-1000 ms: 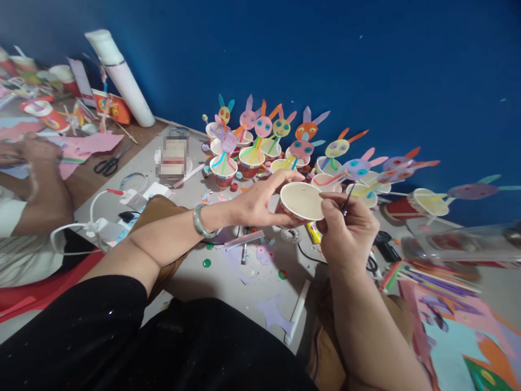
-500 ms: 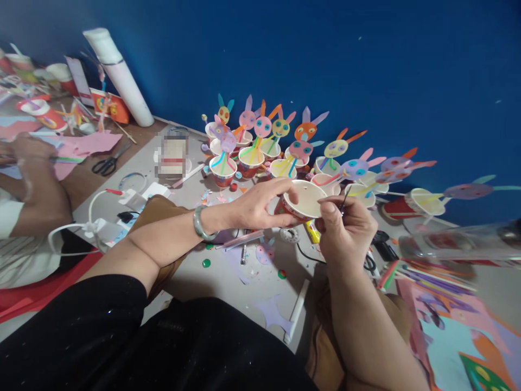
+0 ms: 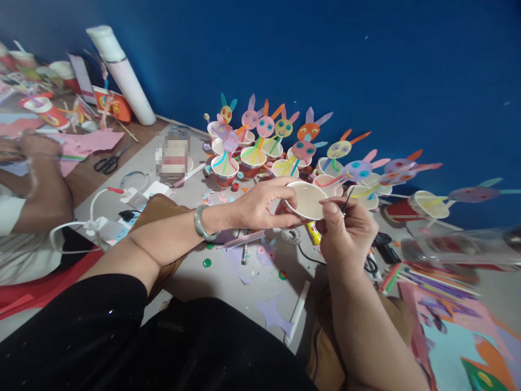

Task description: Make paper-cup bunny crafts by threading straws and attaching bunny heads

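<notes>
My left hand (image 3: 257,209) is closed around the side of a paper cup (image 3: 308,200), its mouth tilted toward me and its pale inside showing. At the cup's right rim, the fingers of my right hand (image 3: 347,231) are pinched together. A thin dark pointed tool (image 3: 347,200) sticks up out of that hand; its kind and its other end are hidden. I cannot tell whether the tool touches the cup. Just beyond stand several paper cups (image 3: 225,176) with paper rabbit heads on coloured straws, such as a pink head (image 3: 265,127).
Coloured straws (image 3: 439,282) and paper sheets (image 3: 451,347) lie at right, near a clear plastic container (image 3: 459,250). Below my hands are paper scraps (image 3: 273,316) and a white stick (image 3: 298,312). Left are a power strip (image 3: 108,231), scissors (image 3: 109,162), a white flask (image 3: 122,76) and a co-worker's arm (image 3: 44,174).
The view has shifted slightly, so the background sits a little further right. Both hands keep their hold at the cup, and the dark tool leans slightly more to the right.
</notes>
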{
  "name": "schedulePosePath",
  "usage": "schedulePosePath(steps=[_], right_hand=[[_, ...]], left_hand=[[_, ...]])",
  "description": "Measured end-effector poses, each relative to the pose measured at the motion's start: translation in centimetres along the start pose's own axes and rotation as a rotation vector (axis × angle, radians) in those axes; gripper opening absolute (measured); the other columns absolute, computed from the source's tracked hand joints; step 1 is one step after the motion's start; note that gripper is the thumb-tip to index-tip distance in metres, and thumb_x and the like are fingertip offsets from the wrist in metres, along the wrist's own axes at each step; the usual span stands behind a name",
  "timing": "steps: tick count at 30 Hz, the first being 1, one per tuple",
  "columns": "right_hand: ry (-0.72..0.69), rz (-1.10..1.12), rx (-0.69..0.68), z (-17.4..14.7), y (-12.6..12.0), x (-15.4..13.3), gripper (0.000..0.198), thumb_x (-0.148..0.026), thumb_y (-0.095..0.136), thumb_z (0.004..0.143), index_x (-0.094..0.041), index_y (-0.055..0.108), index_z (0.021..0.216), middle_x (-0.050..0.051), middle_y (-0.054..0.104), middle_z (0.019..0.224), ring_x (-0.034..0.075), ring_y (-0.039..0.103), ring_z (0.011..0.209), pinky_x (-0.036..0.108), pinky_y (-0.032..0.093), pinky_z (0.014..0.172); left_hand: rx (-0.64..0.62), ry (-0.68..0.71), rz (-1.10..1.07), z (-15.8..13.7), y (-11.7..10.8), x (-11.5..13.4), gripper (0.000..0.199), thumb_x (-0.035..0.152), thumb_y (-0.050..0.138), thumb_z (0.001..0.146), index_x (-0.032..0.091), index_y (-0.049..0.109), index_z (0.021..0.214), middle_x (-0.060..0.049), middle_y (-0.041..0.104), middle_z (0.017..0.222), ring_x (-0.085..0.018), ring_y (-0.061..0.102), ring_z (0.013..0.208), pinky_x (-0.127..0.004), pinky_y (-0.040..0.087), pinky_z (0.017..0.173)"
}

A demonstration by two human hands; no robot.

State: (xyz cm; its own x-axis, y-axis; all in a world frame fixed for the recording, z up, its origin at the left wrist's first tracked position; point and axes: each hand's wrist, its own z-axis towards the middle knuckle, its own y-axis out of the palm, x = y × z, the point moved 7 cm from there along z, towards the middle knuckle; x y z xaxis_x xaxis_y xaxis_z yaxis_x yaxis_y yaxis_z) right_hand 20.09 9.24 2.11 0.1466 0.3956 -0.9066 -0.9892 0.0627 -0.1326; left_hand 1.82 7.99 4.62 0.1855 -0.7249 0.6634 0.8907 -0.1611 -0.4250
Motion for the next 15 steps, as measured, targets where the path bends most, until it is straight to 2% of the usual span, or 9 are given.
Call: schedulePosePath(steps=[6,15], right_hand=[[0.012,0.011,-0.014,0.0,0.0,0.1,0.037,-0.059,0.077,0.087,-0.022,0.071,0.089,-0.007,0.048,0.056,0.009,0.043,0.046,0.024,0.034,0.047],[-0.028,-0.004,0.058,0.0,-0.3,-1.0,0.040,-0.060,0.074,0.089,-0.022,0.067,0.099,-0.008,0.049,0.058,0.007,0.039,0.044,0.023,0.030,0.043]], left_hand=[[0.010,-0.030,-0.009,-0.1,0.1,-0.1,0.006,0.025,0.074,0.088,0.020,0.072,0.090,-0.013,0.066,0.138,-0.029,0.063,0.133,-0.049,0.049,0.115],[0.068,-0.138,-0.078,0.2,-1.1,-1.4,0.017,0.036,0.075,0.090,0.020,0.073,0.090,-0.012,0.071,0.131,-0.026,0.065,0.128,-0.046,0.051,0.111]])
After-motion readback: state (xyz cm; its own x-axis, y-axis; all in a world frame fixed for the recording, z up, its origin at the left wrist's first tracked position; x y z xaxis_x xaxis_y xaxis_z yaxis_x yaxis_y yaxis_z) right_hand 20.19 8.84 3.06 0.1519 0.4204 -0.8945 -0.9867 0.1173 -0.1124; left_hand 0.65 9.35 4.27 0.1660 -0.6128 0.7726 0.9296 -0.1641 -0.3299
